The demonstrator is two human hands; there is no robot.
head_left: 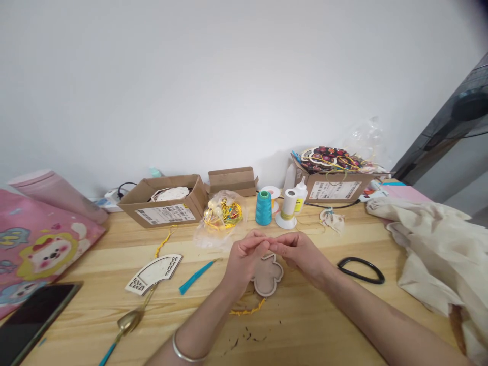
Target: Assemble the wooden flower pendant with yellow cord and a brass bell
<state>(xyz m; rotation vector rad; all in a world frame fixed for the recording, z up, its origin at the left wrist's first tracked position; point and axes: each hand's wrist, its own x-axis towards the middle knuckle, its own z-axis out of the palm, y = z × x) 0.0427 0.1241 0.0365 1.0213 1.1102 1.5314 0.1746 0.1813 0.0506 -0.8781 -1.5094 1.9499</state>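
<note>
My left hand [248,256] and my right hand [299,254] meet at their fingertips over the table. Both are closed in a pinch, and whatever is between the fingers is too small or hidden to make out. Just below them is a flower-shaped wooden piece [266,277] with a raised rim, its top partly covered by my fingers. A braided yellow cord [249,310] trails from its lower end. To the left lies a teal tassel [196,277]. A fan-shaped wooden piece [154,273] rests farther left, near a gold-coloured bead [129,321] on a cord.
Behind my hands stand a teal thread cone [263,208], a white spool [288,211] and a glue bottle [301,193]. A bag of yellow cords [223,213] sits between cardboard boxes [165,211]. A black ring [360,270] and cream cloth [423,244] lie right; a phone [34,320] lies left.
</note>
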